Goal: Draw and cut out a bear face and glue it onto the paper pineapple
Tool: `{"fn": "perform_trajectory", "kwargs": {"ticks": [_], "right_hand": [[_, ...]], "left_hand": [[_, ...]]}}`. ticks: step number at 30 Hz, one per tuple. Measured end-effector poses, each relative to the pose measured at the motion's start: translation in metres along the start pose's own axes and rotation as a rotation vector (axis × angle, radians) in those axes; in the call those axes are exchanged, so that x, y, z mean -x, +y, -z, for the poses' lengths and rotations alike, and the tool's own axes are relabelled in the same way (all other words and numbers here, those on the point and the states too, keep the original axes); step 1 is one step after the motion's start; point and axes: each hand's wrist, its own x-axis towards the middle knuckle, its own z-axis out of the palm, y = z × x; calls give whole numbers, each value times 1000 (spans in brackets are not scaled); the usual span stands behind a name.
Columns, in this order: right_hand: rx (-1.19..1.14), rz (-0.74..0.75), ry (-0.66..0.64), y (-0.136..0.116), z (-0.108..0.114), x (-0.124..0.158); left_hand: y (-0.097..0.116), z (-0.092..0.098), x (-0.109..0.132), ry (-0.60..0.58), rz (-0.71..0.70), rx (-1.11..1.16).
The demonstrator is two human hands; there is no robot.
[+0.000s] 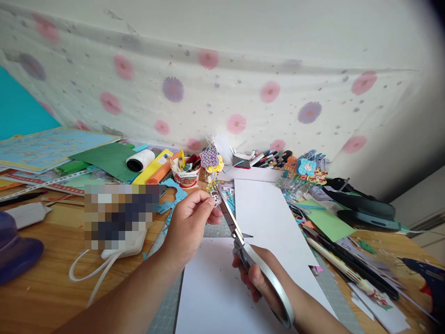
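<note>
- A small round paper cutout [216, 199] with a dark-and-white print is sitting up in the air above the work surface, at the tips of the left hand's fingers.
- The left hand [192, 222] is pinching it between thumb and fingers.
- The silver scissors [238, 235] are pointing up and away, their blades passing right beside the cutout; whether its edge is lying between them, I cannot tell.
- The right hand [261, 273] is gripping the scissors by the handles, fingers curling around them.
- Below both hands, a white sheet [205, 287] is lying on a gray gridded cutting mat [162, 315], and another white sheet [266, 215] is lying beyond it.
- Farther back, a printed cup [187, 179] is holding assorted supplies, with a purple woven-looking flower [209, 158] standing just to its right.
- A white roll [142, 160] is resting left of the cup, near a dark green sheet [107, 160].
- On the right, a light green sheet [327, 221] is lying among scraps.
- Behind everything, a flower-patterned cloth [142, 93] is covering the wall.
</note>
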Motion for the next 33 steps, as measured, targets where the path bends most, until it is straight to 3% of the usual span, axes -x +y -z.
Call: {"fn": "perform_trajectory", "kwargs": {"ticks": [10,23,33], "right_hand": [[-1,66,-7,-7,-1,-3],[18,2,-10,-20,4,-6],[7,45,7,-13,1,-6]], "left_hand": [[4,0,0,0,8,21],[2,1,-5,64,-10,-6],[-2,2,-7,75,-3,-21]]}}
